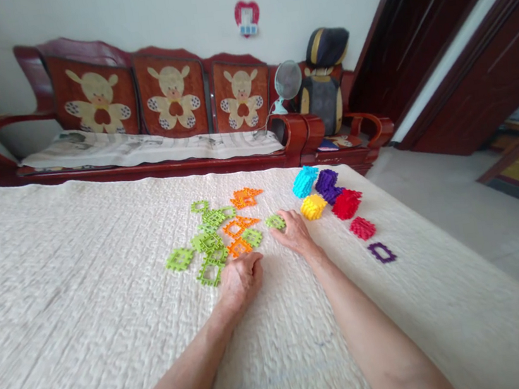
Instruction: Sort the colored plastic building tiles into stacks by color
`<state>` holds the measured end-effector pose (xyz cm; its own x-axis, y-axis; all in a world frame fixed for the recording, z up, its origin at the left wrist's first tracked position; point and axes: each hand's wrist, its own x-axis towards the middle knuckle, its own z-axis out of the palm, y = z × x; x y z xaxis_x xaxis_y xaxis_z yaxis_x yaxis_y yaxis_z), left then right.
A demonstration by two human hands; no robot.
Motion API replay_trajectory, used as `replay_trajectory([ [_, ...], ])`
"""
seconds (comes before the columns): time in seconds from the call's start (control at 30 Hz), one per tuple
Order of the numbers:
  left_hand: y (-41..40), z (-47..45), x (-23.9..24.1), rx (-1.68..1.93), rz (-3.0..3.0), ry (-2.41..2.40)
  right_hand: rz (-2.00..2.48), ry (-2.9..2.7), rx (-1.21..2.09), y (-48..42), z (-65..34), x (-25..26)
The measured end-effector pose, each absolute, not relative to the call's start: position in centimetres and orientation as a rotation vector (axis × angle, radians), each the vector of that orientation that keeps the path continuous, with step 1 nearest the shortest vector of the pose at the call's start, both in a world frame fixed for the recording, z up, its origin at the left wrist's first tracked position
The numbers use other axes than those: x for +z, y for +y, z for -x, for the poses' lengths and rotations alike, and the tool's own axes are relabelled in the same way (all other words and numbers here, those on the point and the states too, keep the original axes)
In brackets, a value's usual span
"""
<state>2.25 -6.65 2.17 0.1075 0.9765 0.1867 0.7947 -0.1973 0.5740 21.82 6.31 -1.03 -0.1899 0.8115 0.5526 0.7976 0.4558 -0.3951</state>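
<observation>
The right hand (295, 234) grips a small green piece (274, 222) between thumb and fingertips. The left hand (242, 278) is curled, whether around anything I cannot tell, with orange pieces (246, 197) and loose green pieces (207, 242) beyond it. A yellow stack (313, 207) stands just right of the right hand.

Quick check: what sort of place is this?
Probably a home living room: there's a long wooden sofa, back cushions with animal figures, and a small fan.
</observation>
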Motion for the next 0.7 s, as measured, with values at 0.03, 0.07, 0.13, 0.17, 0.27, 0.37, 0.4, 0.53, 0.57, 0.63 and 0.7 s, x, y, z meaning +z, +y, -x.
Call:
replay_trajectory([
  [0.03, -6.6, -2.2, 2.2, 0.766, -2.059, 1.736, 1.318, -1.977, 0.046, 5.9, -21.9, -1.0],
  [0.07, -6.6, -2.2, 2.2, 0.76, -2.054, 1.737, 1.304, -1.964, 0.061, 5.4, -22.0, -1.1],
  [0.13, -6.6, -2.2, 2.2, 0.747, -2.048, 1.743, 1.315, -1.914, 0.054, 4.2, -22.5, -1.1],
  [0.17, -6.6, -2.2, 2.2, 0.741, -2.047, 1.746, 1.34, -1.877, 0.029, 3.5, -23.0, -1.2],
  [0.27, -6.5, -2.1, 2.1, 0.74, -2.058, 1.748, 1.475, -1.75, -0.069, 1.5, -25.3, -1.3],
  [0.37, -6.3, -2.0, 1.7, 0.735, -2.079, 1.752, 1.696, -1.625, -0.144, 0.4, -28.1, -1.2],
  [0.4, -6.2, -2.0, 1.6, 0.733, -2.087, 1.75, 1.765, -1.593, -0.16, 0.3, -28.8, -1.2],
  [0.53, -6.1, -1.9, 1.3, 0.748, -2.103, 1.74, 1.888, -1.512, -0.187, 0.6, -30.3, -1.2],
  [0.57, -6.1, -1.9, 1.2, 0.758, -2.103, 1.743, 1.891, -1.495, -0.192, 0.8, -30.3, -1.2],
  [0.63, -6.0, -1.9, 1.1, 0.771, -2.104, 1.748, 1.89, -1.468, -0.204, 1.1, -30.3, -1.3],
  [0.7, -6.0, -1.9, 1.0, 0.78, -2.11, 1.748, 1.897, -1.458, -0.21, 1.3, -30.3, -1.4],
])
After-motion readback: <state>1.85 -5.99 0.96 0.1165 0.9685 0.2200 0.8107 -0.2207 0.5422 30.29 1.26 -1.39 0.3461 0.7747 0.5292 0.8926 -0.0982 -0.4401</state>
